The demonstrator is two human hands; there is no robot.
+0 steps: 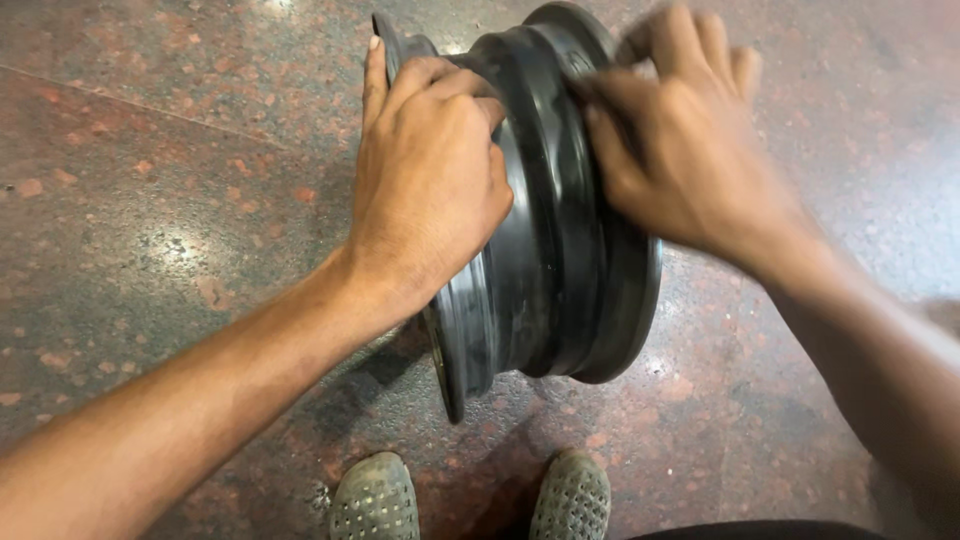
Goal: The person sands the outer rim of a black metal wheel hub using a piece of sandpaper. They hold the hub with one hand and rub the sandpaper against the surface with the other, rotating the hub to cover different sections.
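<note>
Standing on edge on floor [150, 250], axle running left–right: black rim [560, 250]. Left hand [430, 170] clamped over left flange; right hand [680, 150], blurred, curled on right edge, above shoes [470, 497].

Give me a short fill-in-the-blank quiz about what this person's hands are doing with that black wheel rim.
1. The black wheel rim stands on its ____ on the speckled stone floor.
2. The left hand grips the rim's ____ flange.
3. The right hand looks ____, so it is moving.
4. Two perforated ____ show at the bottom.

Missing words: edge; left; blurred; shoes
</note>
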